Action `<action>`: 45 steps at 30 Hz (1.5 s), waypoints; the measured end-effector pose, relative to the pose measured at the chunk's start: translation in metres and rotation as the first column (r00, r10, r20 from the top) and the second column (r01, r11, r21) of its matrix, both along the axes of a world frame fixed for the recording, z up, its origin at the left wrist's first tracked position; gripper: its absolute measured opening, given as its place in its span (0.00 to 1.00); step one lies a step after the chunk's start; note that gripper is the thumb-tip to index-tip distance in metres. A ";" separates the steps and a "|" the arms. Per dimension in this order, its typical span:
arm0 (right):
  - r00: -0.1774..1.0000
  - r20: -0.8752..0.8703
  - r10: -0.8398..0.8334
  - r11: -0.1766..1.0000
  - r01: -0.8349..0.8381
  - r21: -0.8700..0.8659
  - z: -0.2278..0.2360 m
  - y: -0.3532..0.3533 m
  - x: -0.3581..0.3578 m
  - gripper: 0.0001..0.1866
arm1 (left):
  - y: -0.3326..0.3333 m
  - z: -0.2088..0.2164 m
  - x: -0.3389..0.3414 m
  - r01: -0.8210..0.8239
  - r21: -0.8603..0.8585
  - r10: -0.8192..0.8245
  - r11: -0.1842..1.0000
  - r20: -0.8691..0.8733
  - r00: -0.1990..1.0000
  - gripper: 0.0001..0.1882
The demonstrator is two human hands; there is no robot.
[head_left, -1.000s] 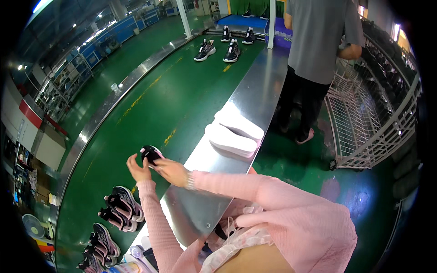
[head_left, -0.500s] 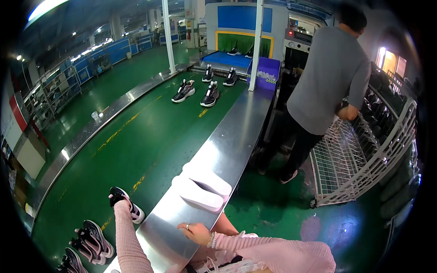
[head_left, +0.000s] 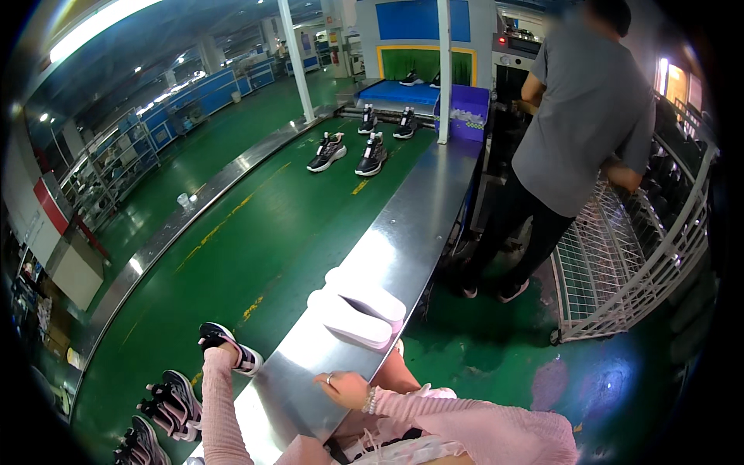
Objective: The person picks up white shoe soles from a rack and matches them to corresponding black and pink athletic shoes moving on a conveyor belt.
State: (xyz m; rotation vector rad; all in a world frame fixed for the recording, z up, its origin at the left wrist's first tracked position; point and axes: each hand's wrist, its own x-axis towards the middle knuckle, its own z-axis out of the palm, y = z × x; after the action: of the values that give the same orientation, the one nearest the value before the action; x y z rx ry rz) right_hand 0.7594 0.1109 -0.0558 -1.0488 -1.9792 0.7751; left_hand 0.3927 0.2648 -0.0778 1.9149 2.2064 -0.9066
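My left hand point(head_left: 220, 354) is closed on a black, white and pink sneaker point(head_left: 242, 358) over the near edge of the green conveyor belt point(head_left: 256, 232); the shoe hides part of the fingers. My right hand point(head_left: 346, 389), with a ring and a beaded bracelet, rests on the metal ledge point(head_left: 291, 387), its fingers curled and nothing seen in them. Just beyond it on the ledge lie two white shoe soles point(head_left: 353, 319) with pinkish edges, side by side. More sneakers point(head_left: 177, 403) stand on the belt left of my left forearm.
Several black-and-white sneakers point(head_left: 370, 153) stand farther up the belt, before a machine opening with a green curtain point(head_left: 426, 63). A purple crate point(head_left: 468, 108) sits at the ledge's far end. To the right a person in grey point(head_left: 577, 116) stands beside a white wire cart point(head_left: 597, 287).
The whole view has shifted slightly. My left hand stays at the sneaker, and my right hand stays on the ledge with its fingers curled. The person in grey has turned and moved an arm.
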 end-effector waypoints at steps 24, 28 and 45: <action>0.955 0.225 -0.194 0.964 0.144 0.223 0.100 0.274 0.046 0.15 | -0.102 0.059 0.168 -0.532 0.829 -0.481 0.170 0.542 0.690 0.22; 0.744 0.621 -0.248 0.965 0.136 0.223 0.069 0.333 0.069 0.17 | -0.100 0.047 0.162 -0.670 0.706 -0.452 0.230 0.687 0.568 0.27; 0.500 0.788 -0.358 0.920 0.048 0.388 0.048 0.364 0.021 0.17 | -0.092 0.060 0.168 -0.756 0.640 -0.421 0.136 0.728 0.541 0.23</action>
State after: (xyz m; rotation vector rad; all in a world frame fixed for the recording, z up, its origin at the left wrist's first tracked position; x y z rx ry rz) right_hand 0.7808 0.4749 -0.0077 -1.6119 -2.5662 -0.3355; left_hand 0.5609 0.1732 -0.0179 1.3736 2.1749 1.8224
